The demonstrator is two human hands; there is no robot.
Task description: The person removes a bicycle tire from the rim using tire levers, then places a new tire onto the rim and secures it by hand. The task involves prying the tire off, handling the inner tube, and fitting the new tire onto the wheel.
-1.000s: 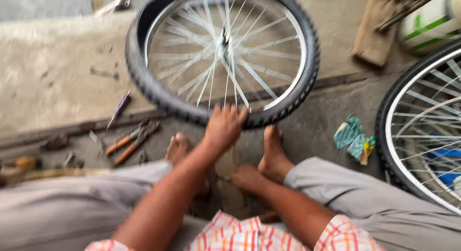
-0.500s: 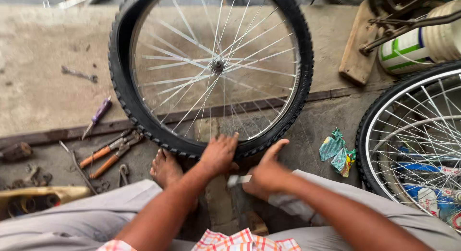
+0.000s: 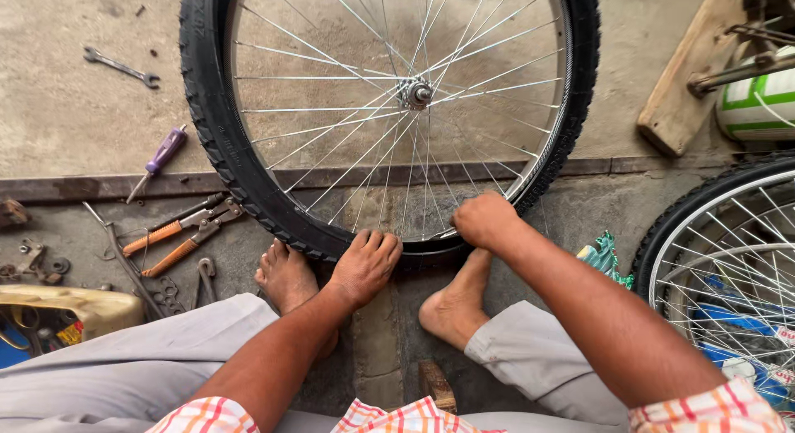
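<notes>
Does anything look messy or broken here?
Nothing looks broken. Tools lie scattered on the floor: orange-handled pliers, a purple screwdriver and a wrench. Both hands, left hand and right hand, press the tyre.

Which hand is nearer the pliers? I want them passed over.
Left. The left hand presses the tyre just right of the pliers; the right hand grips the rim farther right, beyond it.

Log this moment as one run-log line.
left hand: pressing tyre bottom | right hand: fisted at rim | wheel: upright, between bare feet | pliers: on floor, left
</notes>
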